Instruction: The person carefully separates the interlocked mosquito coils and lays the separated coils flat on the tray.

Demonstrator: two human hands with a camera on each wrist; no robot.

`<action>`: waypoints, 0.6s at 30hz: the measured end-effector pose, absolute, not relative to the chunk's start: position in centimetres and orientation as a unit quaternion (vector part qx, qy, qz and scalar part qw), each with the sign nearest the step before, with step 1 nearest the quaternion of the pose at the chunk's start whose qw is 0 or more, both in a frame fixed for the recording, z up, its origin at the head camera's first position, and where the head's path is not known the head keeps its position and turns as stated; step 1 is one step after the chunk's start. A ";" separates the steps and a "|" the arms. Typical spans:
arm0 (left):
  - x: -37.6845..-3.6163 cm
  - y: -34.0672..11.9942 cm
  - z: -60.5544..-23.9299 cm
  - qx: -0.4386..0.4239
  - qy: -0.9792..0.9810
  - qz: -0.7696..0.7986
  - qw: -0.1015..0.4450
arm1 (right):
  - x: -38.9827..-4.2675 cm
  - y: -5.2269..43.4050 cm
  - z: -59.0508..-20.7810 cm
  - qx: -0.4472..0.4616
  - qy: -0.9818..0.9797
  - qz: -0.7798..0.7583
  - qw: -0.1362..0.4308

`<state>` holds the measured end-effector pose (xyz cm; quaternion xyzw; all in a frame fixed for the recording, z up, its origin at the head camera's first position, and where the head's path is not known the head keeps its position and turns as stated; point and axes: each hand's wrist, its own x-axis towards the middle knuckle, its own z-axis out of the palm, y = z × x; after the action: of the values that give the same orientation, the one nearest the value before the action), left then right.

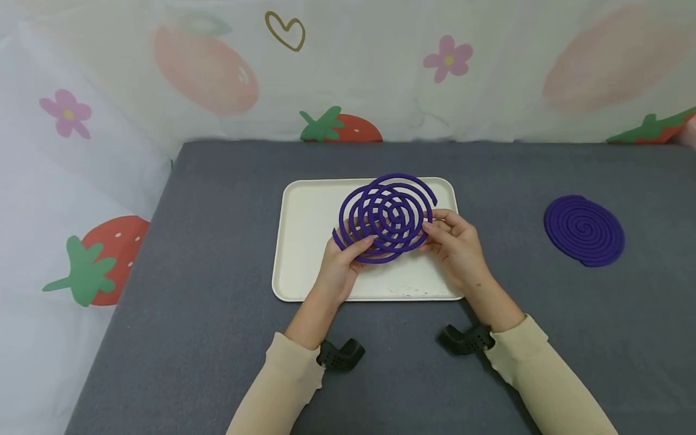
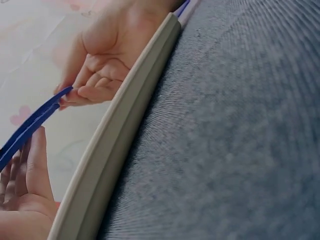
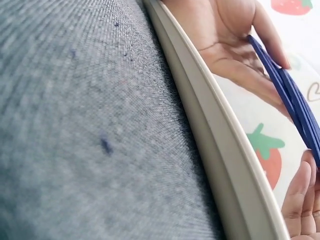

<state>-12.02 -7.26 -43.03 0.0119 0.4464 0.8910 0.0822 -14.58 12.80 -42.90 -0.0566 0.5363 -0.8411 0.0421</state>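
Two purple spiral mosquito coils [image 1: 396,219], overlapping and offset from each other, are held up over a white tray [image 1: 304,241]. My left hand [image 1: 342,260] grips them at the lower left, thumb on top and fingers underneath. At the right edge, my right hand [image 1: 451,244] pinches a coil between thumb and fingers. In the left wrist view the coils [image 2: 35,122] appear edge-on as thin blue-purple bands above the tray's rim [image 2: 115,125]. The right wrist view shows the coils [image 3: 287,95] edge-on between both hands.
Right of the tray, a tightly wound purple coil [image 1: 584,231] lies flat on the grey cloth-covered table [image 1: 217,302]. Dark specks dot the tray's front part. A printed curtain [image 1: 348,66] hangs behind the table. Black wrist cameras [image 1: 342,355] stick out below both sleeves.
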 end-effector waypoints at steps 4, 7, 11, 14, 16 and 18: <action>-12.0 -7.5 -42.8 0.029 0.433 0.898 0.075 | -14.6 12.9 -42.8 -0.056 0.543 -0.837 0.025; -12.1 -7.7 -42.7 0.046 0.425 0.901 0.070 | -14.7 13.0 -42.6 -0.056 0.543 -0.838 0.016; -12.3 -8.1 -42.6 0.044 0.426 0.901 0.063 | -14.9 13.3 -42.3 -0.059 0.538 -0.841 0.007; -12.3 -8.3 -42.5 0.030 0.430 0.900 0.058 | -15.0 13.7 -42.1 -0.058 0.531 -0.846 0.002; -12.3 -8.5 -42.5 0.021 0.432 0.899 0.061 | -15.1 14.0 -42.0 -0.059 0.527 -0.848 0.000; -12.3 -8.6 -42.5 0.010 0.437 0.897 0.069 | -15.1 14.3 -42.0 -0.060 0.530 -0.846 -0.002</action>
<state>-12.32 -8.62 -42.48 0.0102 0.4368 0.8968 0.0691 -15.11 14.25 -42.01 -0.0601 0.5297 -0.8461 -0.0022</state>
